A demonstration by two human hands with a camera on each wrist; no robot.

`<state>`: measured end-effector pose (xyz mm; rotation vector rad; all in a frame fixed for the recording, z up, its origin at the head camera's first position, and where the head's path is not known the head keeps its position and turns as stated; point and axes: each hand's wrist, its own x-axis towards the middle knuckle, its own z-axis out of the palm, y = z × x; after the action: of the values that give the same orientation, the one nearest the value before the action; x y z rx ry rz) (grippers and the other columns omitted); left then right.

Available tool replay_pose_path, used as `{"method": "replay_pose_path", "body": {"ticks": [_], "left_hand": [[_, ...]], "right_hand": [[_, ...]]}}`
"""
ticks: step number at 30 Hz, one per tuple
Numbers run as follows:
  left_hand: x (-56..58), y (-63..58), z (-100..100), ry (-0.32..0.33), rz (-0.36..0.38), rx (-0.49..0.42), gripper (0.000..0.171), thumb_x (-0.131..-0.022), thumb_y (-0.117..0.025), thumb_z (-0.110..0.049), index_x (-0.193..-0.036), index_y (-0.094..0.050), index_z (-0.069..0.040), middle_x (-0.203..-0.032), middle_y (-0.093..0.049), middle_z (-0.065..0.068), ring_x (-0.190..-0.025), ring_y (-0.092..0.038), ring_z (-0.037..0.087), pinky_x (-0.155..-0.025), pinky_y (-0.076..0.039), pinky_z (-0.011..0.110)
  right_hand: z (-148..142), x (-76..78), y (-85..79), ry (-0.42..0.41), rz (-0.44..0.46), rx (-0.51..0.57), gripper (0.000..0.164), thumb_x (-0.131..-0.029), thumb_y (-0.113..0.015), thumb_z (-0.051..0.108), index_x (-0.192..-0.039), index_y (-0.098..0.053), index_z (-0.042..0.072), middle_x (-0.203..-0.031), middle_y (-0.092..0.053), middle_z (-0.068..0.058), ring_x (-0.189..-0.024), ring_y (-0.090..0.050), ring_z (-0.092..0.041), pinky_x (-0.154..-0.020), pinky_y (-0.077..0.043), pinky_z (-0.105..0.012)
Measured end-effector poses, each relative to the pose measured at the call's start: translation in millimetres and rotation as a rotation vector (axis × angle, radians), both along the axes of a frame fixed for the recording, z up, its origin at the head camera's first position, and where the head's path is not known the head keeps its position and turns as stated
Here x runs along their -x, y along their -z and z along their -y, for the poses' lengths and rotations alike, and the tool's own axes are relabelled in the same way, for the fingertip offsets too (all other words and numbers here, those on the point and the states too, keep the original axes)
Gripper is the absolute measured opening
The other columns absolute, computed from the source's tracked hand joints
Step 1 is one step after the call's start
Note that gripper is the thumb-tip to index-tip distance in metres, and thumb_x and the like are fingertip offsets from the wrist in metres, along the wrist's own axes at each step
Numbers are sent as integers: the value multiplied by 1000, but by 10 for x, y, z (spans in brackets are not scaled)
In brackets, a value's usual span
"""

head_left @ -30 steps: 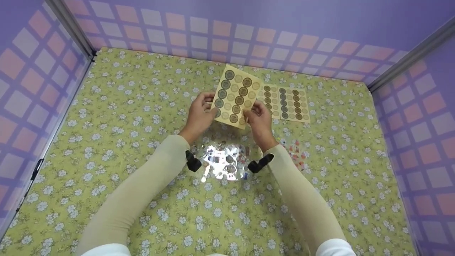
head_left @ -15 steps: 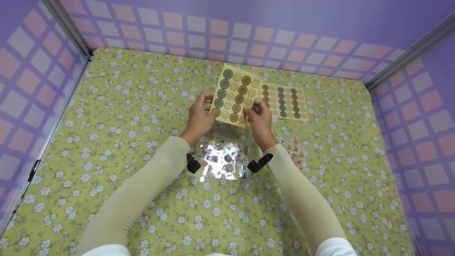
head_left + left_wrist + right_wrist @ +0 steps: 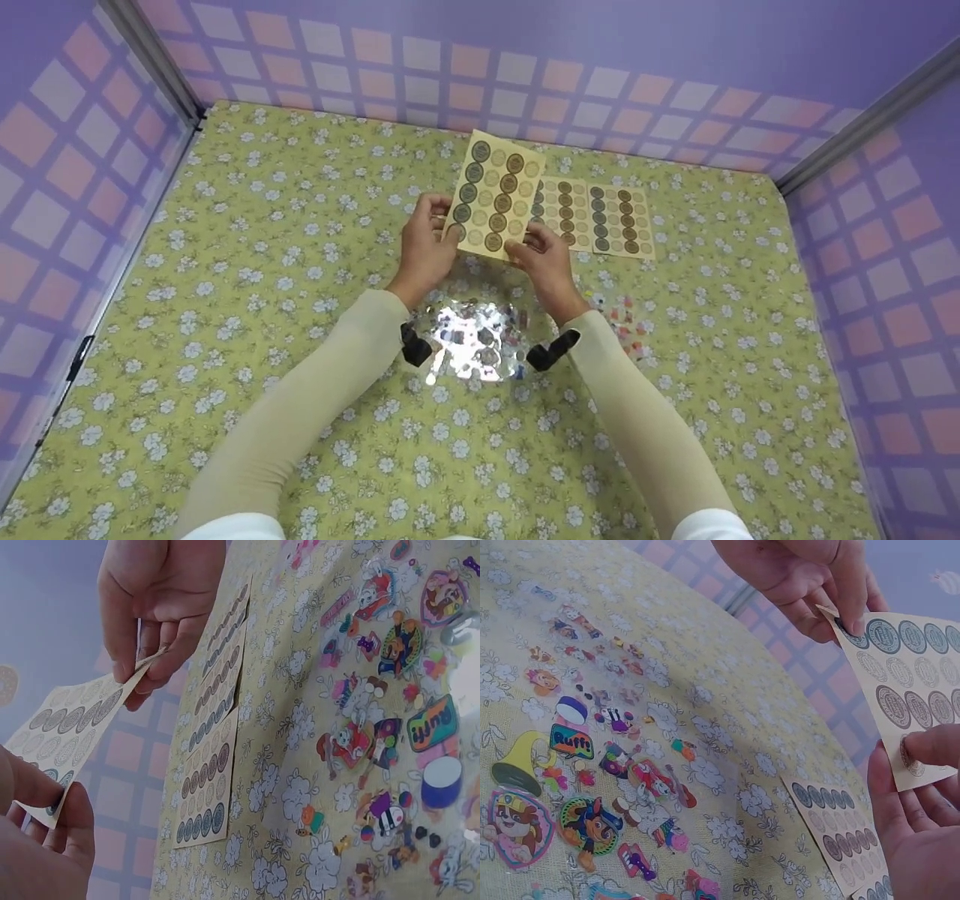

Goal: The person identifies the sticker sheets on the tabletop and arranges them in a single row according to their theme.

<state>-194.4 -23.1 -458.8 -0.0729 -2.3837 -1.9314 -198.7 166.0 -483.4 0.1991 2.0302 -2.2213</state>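
Note:
A cream sheet of round stickers [image 3: 499, 195], printed in dark, brown and pale columns, is held up tilted between both hands. My left hand [image 3: 427, 244] pinches its lower left corner, thumb on the printed face. At the lower right corner my right hand [image 3: 546, 261] grips it between thumb and fingers. Similar sticker sheets [image 3: 205, 787] lie side by side on the cloth behind it. Beneath my forearms lies a shiny clear sheet of cartoon stickers [image 3: 585, 832], with dogs, a horn and a "Ruff!" sign.
Another patch of small colourful stickers [image 3: 626, 322] lies beside the right forearm. A yellow floral cloth [image 3: 450, 457] covers the table. Purple checked walls [image 3: 525, 82] stand at the back and both sides. Each wrist wears a black camera mount [image 3: 553, 351].
The held sheet has shifted slightly left and up at its right side, showing more of the sheet behind it. The right hand has moved slightly left with its corner.

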Motion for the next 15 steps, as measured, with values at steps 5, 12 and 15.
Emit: {"method": "replay_pose_path", "body": {"ticks": [5,12,15], "left_hand": [[-44,0,5,27,-23,-3,34,-93,-55,-1,-125,-47,-9,-115,-56,10,-98,-61,20,-84,-53,31],[-21,89,23,15,-15,-20,37,-93,-57,0,-126,-47,-12,-114,-56,6,-96,-62,18,-81,-55,29],[-16,109,47,-4,5,-41,37,-92,-57,1,-125,-47,-12,-113,-55,6,-97,-62,18,-81,-55,30]], "right_hand": [[22,8,18,32,-25,-51,25,-88,-64,-1,-113,-60,2,-96,-67,-4,-80,-66,-13,-87,-55,-48],[28,19,21,33,-28,-64,26,-88,-64,-2,-114,-60,0,-97,-68,-5,-83,-67,-13,-80,-58,-38],[29,17,19,12,-26,-65,29,-89,-63,-1,-118,-60,1,-102,-68,-6,-87,-67,-13,-86,-57,-43]]}}
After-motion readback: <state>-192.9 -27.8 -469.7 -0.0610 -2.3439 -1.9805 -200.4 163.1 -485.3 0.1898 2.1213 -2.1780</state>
